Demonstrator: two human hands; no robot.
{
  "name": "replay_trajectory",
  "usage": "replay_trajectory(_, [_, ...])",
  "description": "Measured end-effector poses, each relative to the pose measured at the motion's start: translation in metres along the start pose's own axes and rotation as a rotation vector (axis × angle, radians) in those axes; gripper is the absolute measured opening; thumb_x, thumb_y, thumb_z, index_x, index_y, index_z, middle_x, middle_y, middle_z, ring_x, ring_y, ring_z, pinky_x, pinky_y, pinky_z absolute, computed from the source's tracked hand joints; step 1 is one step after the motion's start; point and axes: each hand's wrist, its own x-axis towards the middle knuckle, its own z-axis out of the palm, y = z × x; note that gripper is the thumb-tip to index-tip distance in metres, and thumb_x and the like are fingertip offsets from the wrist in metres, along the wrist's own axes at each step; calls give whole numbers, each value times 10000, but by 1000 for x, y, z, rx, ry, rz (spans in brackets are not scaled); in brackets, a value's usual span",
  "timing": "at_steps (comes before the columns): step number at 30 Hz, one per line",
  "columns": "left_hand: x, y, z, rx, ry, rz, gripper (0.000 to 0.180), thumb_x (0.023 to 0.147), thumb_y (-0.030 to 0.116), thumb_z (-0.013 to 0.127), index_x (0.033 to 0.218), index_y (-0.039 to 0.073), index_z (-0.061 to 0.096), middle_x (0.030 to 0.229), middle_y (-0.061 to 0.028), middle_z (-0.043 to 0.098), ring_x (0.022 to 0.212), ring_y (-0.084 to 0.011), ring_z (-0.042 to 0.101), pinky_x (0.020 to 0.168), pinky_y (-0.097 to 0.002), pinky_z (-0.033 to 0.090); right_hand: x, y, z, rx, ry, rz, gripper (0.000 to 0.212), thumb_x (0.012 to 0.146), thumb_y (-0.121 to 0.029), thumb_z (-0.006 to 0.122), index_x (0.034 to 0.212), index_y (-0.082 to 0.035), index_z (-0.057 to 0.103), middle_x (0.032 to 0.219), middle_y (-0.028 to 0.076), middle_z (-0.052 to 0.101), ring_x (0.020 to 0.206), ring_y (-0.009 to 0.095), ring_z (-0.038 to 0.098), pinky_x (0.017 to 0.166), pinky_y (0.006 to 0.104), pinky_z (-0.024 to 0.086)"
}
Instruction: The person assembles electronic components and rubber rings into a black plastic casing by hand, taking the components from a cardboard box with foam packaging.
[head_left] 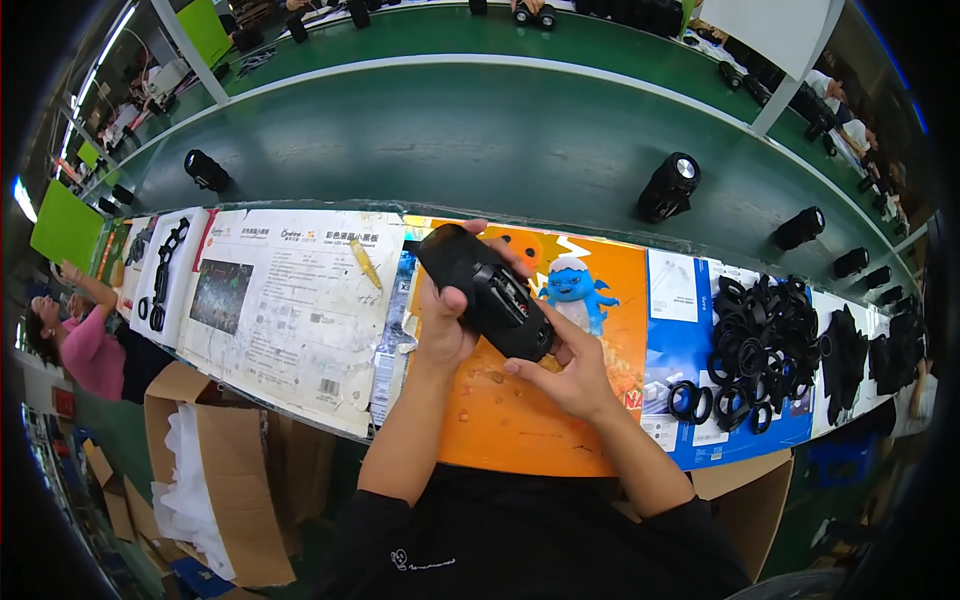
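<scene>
A black cylindrical device that looks like a portable speaker is held tilted above the orange work surface. Its near side shows a recessed opening with small parts inside, too small to make out. My left hand is wrapped round its left side, thumb on the near face and fingertips showing over the far edge. My right hand grips the lower right end between thumb and fingers. Part of each hand's fingers is hidden behind the device. Beyond it a blue cartoon figure is printed on the orange sheet.
Black rings lie heaped on the right. A yellow tool rests on the white sheet at left. Across the green conveyor stand similar black cylinders. Cardboard boxes flank me below the bench. A person in pink works at far left.
</scene>
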Motion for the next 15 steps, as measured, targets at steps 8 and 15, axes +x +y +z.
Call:
replay_trajectory(8, [0,9,-7,152,17,-42,868,869,369,950,1525,13,506,1184,-156,717,1108,-321,770,980,-451,653,3,-6,-9,240,-49,115,898,872,-84,962,1620,59,486,1436,115,667,1307,195,675,1177,375,533])
replay_trajectory(15, [-2,8,9,240,118,-26,803,870,265,939,1505,9,519,1159,-145,707,1079,-314,767,956,-448,656,2,-10,-2,166,-59,127,883,878,-59,943,1620,68,481,1457,137,654,1339,215,662,1185,387,530])
